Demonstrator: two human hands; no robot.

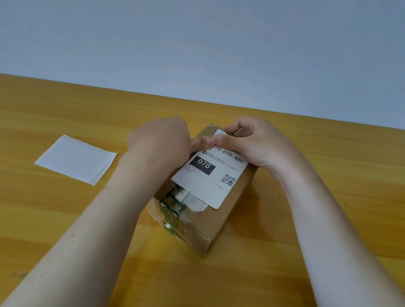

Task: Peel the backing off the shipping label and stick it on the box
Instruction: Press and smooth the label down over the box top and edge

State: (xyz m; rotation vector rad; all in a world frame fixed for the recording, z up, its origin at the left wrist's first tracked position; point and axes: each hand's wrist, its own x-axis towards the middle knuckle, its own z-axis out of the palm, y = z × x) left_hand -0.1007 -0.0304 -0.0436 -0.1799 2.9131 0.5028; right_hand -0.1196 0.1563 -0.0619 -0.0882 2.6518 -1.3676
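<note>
Both hands are on the box (pixel 224 220) now, which sits slantwise near the middle of the wooden table (pixel 321 145), one short end toward the camera. The label (pixel 208 186) lies face up on top of the box, showing "070" in a black block and a square code, and its near edge overlaps some white scraps and green-printed tape (pixel 170 214). The left hand (pixel 159 137) comes in from the left side with its thumb (pixel 201 142) laid out straight and pressing the far part of the label. Its other fingers are hidden behind the back of the hand and it's a bit blurred, so I can't tell whether they curl round the box. The right hand (pixel 259 141) grips the far end of the box, fingers hooked over that edge and thumb flat on the label, tip to tip with the left thumb. Over to the left, well apart from the box, the white backing sheet (pixel 76 158) lies flat on the table.
</note>
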